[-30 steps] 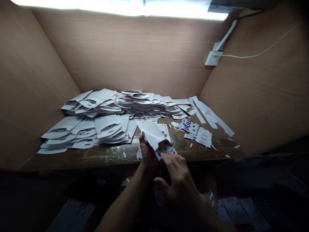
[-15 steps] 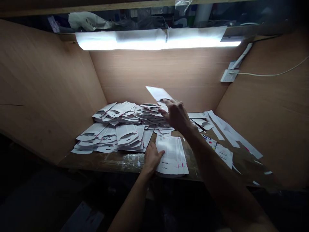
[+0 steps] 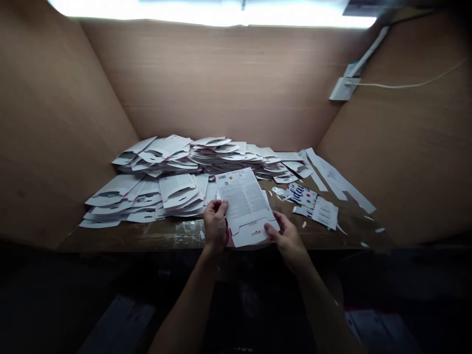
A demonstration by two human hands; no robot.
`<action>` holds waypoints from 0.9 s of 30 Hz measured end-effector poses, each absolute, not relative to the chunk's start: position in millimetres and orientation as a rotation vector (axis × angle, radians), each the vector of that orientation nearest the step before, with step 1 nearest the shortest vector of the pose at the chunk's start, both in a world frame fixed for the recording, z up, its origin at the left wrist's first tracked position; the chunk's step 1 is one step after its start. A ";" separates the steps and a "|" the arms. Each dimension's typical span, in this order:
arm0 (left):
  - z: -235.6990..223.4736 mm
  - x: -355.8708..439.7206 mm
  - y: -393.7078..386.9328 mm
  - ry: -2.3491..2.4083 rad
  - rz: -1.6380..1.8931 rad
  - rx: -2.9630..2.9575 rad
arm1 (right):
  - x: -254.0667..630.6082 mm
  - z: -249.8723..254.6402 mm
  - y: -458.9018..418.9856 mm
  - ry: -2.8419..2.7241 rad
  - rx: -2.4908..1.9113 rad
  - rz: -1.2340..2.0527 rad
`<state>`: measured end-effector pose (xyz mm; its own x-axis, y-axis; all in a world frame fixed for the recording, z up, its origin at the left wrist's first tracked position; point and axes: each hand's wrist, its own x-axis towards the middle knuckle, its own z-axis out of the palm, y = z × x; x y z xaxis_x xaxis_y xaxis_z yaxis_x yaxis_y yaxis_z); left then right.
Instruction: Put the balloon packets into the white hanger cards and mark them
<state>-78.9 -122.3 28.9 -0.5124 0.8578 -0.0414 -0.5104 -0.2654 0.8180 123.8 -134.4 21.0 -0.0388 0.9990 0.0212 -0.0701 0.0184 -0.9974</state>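
A flat white card packet (image 3: 243,201) with grey print, a barcode and a hang slot is tilted up between my two hands near the table's front edge. My left hand (image 3: 216,226) grips its left side, thumb on top. On the lower right corner, my right hand (image 3: 289,241) pinches it between thumb and fingers. Beneath, partly hidden, lie more of the same packets. Left of my hands is a spread pile of similar packets (image 3: 180,191), and a further stack (image 3: 221,152) runs along the back.
White paper strips (image 3: 332,177) and a colourful printed card (image 3: 304,194) lie at the right on the brown table (image 3: 147,238). Wooden panels (image 3: 221,83) enclose the back and sides. A lamp (image 3: 221,12) glows above; a socket box (image 3: 344,88) with a cable hangs at the right.
My right hand has come back from the rear stack, where it held a packet. Both hands now hold one packet, lifted off the near stack. The view has tilted down.
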 end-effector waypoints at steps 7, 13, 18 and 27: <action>42.1 -50.9 -156.6 0.366 1.210 0.473 | 124.2 34.3 -168.3 -0.818 -0.854 1.945; 33.4 -36.5 -158.2 0.293 1.154 0.478 | 120.1 31.5 -180.3 -0.767 -0.790 1.866; 28.5 -34.5 -155.9 0.353 1.197 0.450 | 119.6 32.5 -182.3 -0.881 -0.876 1.640; 27.1 -38.2 -143.6 0.328 1.218 0.308 | 132.6 5.3 -148.6 -1.222 -1.091 1.331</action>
<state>-38.2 -143.6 27.1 0.3101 0.9473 -0.0806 -0.8597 0.3156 0.4016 132.6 -148.6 5.3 -0.1096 0.9940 0.0029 -0.0873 -0.0067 -0.9962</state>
